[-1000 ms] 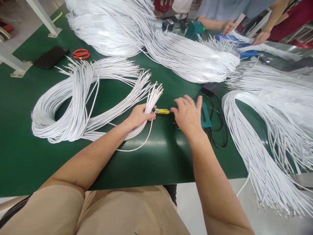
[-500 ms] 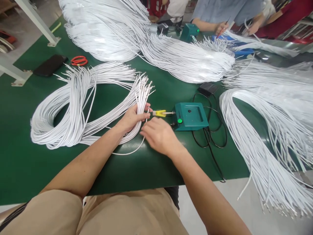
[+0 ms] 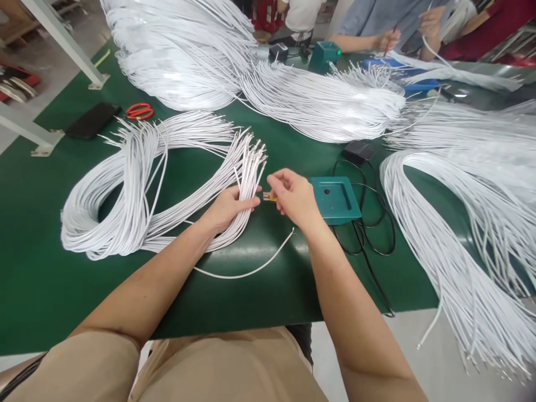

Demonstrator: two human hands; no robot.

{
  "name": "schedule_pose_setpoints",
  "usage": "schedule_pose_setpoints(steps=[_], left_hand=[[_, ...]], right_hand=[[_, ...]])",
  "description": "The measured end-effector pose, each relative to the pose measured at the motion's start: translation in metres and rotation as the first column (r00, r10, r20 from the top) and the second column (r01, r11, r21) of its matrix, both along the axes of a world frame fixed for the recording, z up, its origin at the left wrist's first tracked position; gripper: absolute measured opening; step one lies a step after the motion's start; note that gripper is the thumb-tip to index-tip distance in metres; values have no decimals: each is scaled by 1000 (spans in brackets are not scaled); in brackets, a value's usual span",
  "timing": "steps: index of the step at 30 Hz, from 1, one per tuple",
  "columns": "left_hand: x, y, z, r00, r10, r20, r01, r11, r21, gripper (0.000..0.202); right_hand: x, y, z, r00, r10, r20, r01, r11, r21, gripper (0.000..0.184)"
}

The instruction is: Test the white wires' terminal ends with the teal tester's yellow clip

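My left hand (image 3: 234, 207) is closed around a bundle of white cables (image 3: 247, 192), its thumb lying across them. Their bare metal ends fan out above the fist. To the right, my right hand (image 3: 292, 195) has its fingers curled in a pinch over a small yellow connector (image 3: 268, 196). Whether the fingers grip the connector or something else is hidden. A single white cable (image 3: 251, 274) curves over the table below, its tip lying under my right wrist. Partly behind that hand is a green box (image 3: 336, 215) with a shallow recess on top.
More white cable bundles (image 3: 180, 61) lie along the back and hang off the right edge (image 3: 469, 290). Red-handled scissors (image 3: 140, 111) and a black phone-like object (image 3: 92, 120) lie at left. A black cord (image 3: 387, 223) loops right of the box. Co-workers' hands (image 3: 389, 41) work across the table.
My right hand has moved up and right from beside the bundle to the yellow connector. One cable has come away from the bundle and now lies on the table. My left hand keeps its grip.
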State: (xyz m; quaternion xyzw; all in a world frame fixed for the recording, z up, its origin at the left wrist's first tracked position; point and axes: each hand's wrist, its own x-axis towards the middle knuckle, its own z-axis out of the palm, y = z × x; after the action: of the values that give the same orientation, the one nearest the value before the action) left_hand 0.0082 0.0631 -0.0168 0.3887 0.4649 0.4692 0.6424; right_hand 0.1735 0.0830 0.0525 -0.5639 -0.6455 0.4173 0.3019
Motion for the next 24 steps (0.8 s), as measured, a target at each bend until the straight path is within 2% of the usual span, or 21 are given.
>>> schedule_pose_setpoints(steps=[3,6,10,14,16,21,22,24], left_hand=[[3,-1,1,1000,-1,14,1,1000,2,42],[3,2,2,994,57,98,-53,998,-37,31],[3,8,1,983,96,155,-93,995,-27,30],[4,9,3,998,51,49,-52,999,13,36],[5,8,4,999,45,24,-46,999,27,37],[5,5,6,999,50,23,-50,998,41,38],[5,5,5,998,53,22,-54,998,42,38],[4,5,4,998,65,20,-66,996,52,38]], right_hand=[[-4,22,-15,964,-21,-266,27,999,17,23],[-11,25,-29,907,-47,-419,50,999,-3,24],[-16,15,-43,906,-20,-423,13,1000,-19,21],[-17,8,-46,900,-3,-436,-29,997,-67,21],[-17,8,-44,885,-33,-465,-7,996,-84,21],[-13,12,-40,804,-182,-567,191,981,-44,24],[-12,11,-40,802,-182,-569,188,981,-50,28],[-12,10,-40,848,-142,-510,124,990,-69,33]])
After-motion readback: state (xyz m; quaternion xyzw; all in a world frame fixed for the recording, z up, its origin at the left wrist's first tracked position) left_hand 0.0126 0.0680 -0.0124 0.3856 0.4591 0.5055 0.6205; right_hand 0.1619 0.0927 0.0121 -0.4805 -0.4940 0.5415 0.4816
